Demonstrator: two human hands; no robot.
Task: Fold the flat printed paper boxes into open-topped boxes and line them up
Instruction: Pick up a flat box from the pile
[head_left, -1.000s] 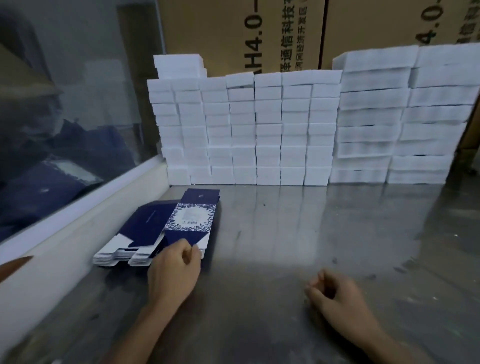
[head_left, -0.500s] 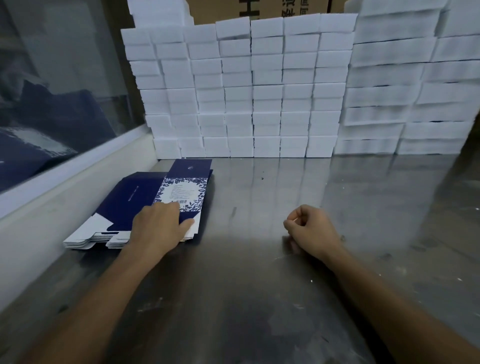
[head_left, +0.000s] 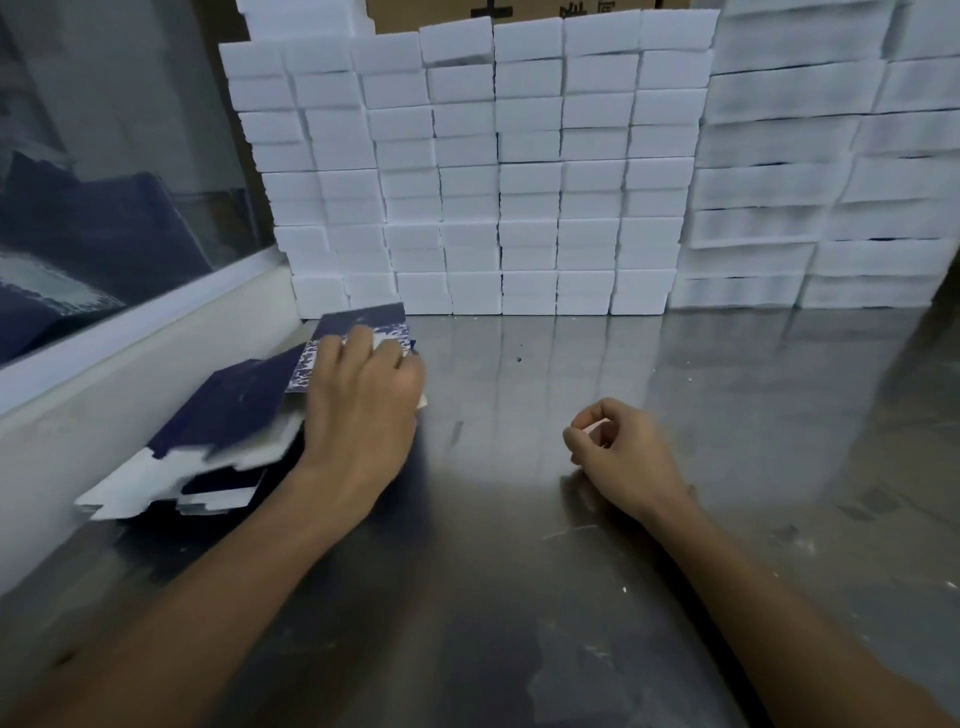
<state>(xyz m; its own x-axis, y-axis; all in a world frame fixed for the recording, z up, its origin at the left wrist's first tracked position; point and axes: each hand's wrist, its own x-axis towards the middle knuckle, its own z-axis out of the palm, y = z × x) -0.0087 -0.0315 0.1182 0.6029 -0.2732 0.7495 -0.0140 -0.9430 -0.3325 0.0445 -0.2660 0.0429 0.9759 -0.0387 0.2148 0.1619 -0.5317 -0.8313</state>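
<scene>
A stack of flat printed paper boxes (head_left: 228, 415), dark blue with white flaps and a blue-and-white patterned panel, lies on the steel table at the left, against the white ledge. My left hand (head_left: 363, 395) rests on top of the stack's right side, fingers spread over the patterned panel; the top sheet looks blurred and slightly lifted. My right hand (head_left: 618, 447) rests on the table to the right, fingers loosely curled, holding nothing.
A wall of stacked white blocks (head_left: 519, 171) fills the back of the steel table (head_left: 571, 597). A glass pane (head_left: 104, 182) above a white ledge (head_left: 130, 364) bounds the left side. Cardboard cartons (head_left: 519, 8) stand behind the blocks.
My left hand slid forward along the stack, from its near edge onto the patterned panel, and the top sheet shifted. The right hand stayed curled on the table while the camera moved closer.
</scene>
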